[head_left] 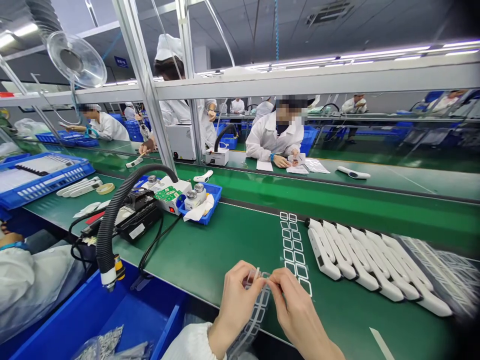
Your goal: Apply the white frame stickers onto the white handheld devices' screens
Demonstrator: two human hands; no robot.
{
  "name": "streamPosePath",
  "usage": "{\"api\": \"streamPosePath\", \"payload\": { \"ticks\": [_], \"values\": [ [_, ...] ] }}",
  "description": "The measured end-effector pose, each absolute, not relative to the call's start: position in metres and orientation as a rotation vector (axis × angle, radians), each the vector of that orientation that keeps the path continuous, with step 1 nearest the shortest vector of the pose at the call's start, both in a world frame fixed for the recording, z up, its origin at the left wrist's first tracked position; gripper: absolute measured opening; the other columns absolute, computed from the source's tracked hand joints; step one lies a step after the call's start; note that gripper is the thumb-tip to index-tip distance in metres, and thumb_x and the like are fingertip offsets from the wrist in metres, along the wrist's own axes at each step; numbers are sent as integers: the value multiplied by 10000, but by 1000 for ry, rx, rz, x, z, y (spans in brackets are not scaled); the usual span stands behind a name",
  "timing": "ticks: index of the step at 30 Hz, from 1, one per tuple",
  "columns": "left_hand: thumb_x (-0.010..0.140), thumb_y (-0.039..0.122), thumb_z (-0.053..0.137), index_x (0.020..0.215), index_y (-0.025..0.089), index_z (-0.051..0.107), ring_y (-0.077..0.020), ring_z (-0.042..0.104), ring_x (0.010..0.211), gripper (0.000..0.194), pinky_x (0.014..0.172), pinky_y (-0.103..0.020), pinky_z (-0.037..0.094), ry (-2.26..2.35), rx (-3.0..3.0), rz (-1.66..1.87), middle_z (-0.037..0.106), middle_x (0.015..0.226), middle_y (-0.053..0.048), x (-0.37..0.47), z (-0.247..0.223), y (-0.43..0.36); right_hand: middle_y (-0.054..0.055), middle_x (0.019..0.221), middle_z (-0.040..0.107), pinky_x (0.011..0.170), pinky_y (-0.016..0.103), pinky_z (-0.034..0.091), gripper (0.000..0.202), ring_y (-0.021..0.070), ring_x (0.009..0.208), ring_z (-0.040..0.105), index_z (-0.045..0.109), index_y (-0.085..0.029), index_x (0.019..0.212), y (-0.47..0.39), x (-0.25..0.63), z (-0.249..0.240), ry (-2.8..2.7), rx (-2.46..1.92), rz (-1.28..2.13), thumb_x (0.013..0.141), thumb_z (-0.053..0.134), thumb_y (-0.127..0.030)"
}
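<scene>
In front of me both hands meet at a clear strip of white-outlined, rounded rectangular stickers [258, 312]. My left hand [238, 300] is closed on the strip's upper end, thumb on top, and the rest of the strip hangs down past the table edge. With thumb and forefinger, my right hand [294, 310] pinches at the same end, close to the left thumb. What exactly lies between the right fingertips is too small to make out. Just beyond the hands, another strip of white frame stickers [292, 240] lies flat on the green table [228, 250].
On the right lies a row of several white handheld devices [371, 255], beside a stack of clear sheets [438, 265]. A blue tray with bottles [213, 197], a black flexible hose [108, 225] and a blue bin [112, 310] are on the left. Co-workers [275, 135] sit opposite.
</scene>
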State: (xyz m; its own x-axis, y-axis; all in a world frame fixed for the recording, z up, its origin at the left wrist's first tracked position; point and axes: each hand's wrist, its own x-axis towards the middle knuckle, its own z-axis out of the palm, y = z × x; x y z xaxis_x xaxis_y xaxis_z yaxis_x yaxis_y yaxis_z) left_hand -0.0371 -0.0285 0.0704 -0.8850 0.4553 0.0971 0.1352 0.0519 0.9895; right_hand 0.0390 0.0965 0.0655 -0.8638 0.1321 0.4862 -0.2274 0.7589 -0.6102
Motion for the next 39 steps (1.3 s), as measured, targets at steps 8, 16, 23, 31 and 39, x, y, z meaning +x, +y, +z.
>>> {"api": "streamPosePath", "payload": {
  "ticks": [8,16,23,31,39],
  "values": [
    [770,185,617,596,187,545,-137,490,661,189,614,-253,374,2110,567,1938,532,702,10,-35,67,-25,37,852,490,649,315,398,171,181,742,503,448,-225,875,95,42,61,-2402,163,877,969,399,-90],
    [670,266,710,582,161,590,-118,451,587,182,594,-261,354,1759,317,1997,528,638,25,-46,57,-28,22,829,515,671,294,406,162,171,725,506,467,-232,833,91,37,54,-2308,-55,1101,980,428,-179],
    [641,288,715,623,133,638,-122,491,556,175,579,-254,369,1583,203,1970,581,594,-3,-46,63,-32,4,759,514,624,271,388,213,163,675,475,491,-223,779,95,31,54,-2245,-272,1363,969,455,-312],
    [635,285,729,630,128,647,-126,541,572,178,590,-249,425,1535,130,1976,624,619,-24,-45,61,-31,-23,699,472,567,250,369,250,141,606,412,528,-208,768,99,31,51,-2171,-430,1595,916,513,-409],
    [617,264,750,639,116,689,-122,571,644,162,601,-238,479,1566,140,2016,644,847,-60,-45,55,-27,-18,699,488,572,254,367,244,140,612,422,543,-198,777,100,29,49,-2126,-476,1632,898,534,-409]
  ]
}}
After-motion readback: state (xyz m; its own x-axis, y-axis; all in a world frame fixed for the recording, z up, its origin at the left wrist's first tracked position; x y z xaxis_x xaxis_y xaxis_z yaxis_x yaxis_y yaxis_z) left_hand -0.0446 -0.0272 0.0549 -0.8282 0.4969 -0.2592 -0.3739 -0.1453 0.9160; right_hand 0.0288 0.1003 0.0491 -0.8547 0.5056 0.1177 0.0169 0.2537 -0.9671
